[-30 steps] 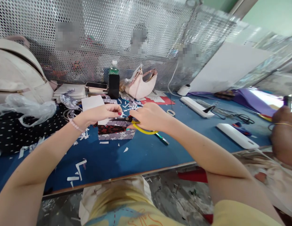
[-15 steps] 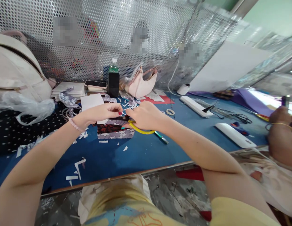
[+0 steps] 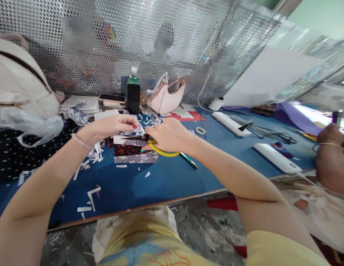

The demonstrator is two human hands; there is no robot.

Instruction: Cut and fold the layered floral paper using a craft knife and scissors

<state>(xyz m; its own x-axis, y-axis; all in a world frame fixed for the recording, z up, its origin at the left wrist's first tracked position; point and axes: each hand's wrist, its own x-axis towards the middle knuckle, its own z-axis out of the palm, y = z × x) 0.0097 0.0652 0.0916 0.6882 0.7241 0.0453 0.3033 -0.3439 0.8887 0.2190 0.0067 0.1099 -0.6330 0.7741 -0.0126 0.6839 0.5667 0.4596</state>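
My right hand (image 3: pixel 169 136) is wrapped round the yellow-handled scissors (image 3: pixel 168 153), whose dark blades point left. Beneath the blades lies a folded piece of floral-patterned paper (image 3: pixel 135 158) with lilac and dark red sections. My left hand (image 3: pixel 123 123), a pink bead bracelet on its wrist, hovers just left of the right hand with thumb and fingers closed together. White and patterned scraps show at its fingertips; whether it pinches one I cannot make out. A green craft knife (image 3: pixel 189 161) lies right of the scissors.
Paper scraps (image 3: pixel 91 197) litter the blue table (image 3: pixel 161 188). Behind stand a bottle (image 3: pixel 133 92) and a pale handbag (image 3: pixel 168 98). A tape roll (image 3: pixel 200 130) and white power strips (image 3: pixel 276 159) are rightward. A white backpack (image 3: pixel 19 81) is left; another person's arm (image 3: pixel 331 162) is far right.
My left hand has moved slightly left and up, away from the right hand. My right hand and the scissors have shifted a little left. More scraps show below my left wrist.
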